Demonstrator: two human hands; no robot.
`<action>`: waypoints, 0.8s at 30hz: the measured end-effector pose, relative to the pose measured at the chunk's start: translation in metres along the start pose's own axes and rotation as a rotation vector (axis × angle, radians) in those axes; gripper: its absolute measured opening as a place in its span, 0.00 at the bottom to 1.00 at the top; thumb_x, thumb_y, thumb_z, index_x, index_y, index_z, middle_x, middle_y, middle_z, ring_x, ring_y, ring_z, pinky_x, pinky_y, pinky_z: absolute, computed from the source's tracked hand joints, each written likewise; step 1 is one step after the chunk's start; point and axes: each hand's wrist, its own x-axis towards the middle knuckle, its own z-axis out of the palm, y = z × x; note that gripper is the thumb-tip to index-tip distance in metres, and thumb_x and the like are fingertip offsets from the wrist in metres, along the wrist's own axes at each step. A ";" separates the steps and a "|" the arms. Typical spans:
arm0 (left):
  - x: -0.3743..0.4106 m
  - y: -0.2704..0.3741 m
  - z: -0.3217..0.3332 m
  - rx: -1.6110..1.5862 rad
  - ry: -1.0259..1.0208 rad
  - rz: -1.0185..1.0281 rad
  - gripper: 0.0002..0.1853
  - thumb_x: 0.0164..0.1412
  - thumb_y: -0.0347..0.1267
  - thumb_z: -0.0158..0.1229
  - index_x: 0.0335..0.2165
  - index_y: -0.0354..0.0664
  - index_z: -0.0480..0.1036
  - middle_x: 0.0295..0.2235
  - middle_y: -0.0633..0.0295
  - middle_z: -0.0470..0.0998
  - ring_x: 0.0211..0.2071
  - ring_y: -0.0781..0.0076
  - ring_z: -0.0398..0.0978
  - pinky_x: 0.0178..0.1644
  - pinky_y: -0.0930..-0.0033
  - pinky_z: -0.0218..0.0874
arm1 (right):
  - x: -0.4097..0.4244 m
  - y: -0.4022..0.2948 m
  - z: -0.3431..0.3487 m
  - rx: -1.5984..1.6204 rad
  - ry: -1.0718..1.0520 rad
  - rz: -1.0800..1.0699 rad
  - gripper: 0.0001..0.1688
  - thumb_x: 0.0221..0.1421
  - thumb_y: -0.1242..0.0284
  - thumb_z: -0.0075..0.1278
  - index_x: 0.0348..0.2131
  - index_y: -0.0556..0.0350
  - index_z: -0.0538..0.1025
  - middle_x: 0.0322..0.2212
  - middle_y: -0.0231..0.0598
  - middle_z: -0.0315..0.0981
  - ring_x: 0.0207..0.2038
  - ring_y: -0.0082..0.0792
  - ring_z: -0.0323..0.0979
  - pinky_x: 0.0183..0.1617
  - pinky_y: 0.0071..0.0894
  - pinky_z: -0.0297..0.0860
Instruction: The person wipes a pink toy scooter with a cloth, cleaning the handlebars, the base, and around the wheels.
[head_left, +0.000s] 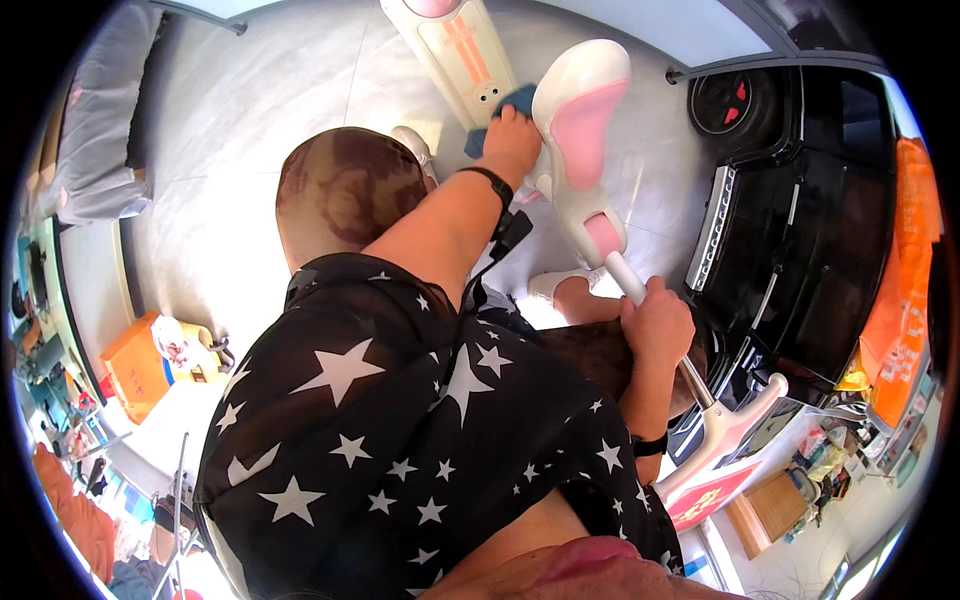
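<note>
A child's scooter in cream and pink lies tilted before me. Its cream deck (469, 64) has orange stripes and a cartoon face. My left hand (514, 142) presses a blue-grey cloth (517, 97) near the deck's lower end, and some of the cloth shows on the deck's other side. Close to that hand stands a padded seat (581, 135) with a pink top. My right hand (657, 321) is wrapped around the scooter's steering stem (625, 276). Below that fist, the metal tube runs down to the handlebar (720, 433) with pink grips.
A black ride-on toy car (810, 217) stands close on my right, an orange bag (904, 300) beyond it. At left are an orange box (137, 367) and a grey fabric-covered object (109, 112). A wooden box (769, 510) is at lower right; a metal-legged frame (675, 76) edges the top.
</note>
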 end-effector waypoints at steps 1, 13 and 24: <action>-0.007 0.005 0.001 -0.011 -0.099 -0.012 0.17 0.58 0.32 0.51 0.45 0.41 0.74 0.47 0.59 0.74 0.52 0.59 0.64 0.49 0.61 0.63 | 0.000 0.000 0.001 -0.008 0.012 -0.009 0.19 0.45 0.60 0.61 0.33 0.52 0.74 0.28 0.45 0.77 0.33 0.49 0.77 0.36 0.47 0.73; 0.016 -0.016 -0.011 -1.164 -0.003 -0.171 0.17 0.54 0.34 0.55 0.41 0.36 0.76 0.36 0.41 0.78 0.42 0.50 0.77 0.51 0.64 0.66 | 0.006 -0.004 -0.002 -0.018 0.020 -0.069 0.19 0.44 0.60 0.62 0.32 0.52 0.75 0.28 0.44 0.77 0.33 0.48 0.77 0.36 0.45 0.74; 0.025 -0.038 -0.085 -1.567 -0.115 -0.505 0.22 0.54 0.36 0.58 0.45 0.32 0.74 0.41 0.50 0.78 0.36 0.58 0.77 0.39 0.58 0.69 | 0.011 -0.005 -0.006 0.021 -0.006 -0.040 0.19 0.46 0.61 0.61 0.34 0.53 0.76 0.30 0.45 0.79 0.35 0.48 0.78 0.39 0.45 0.75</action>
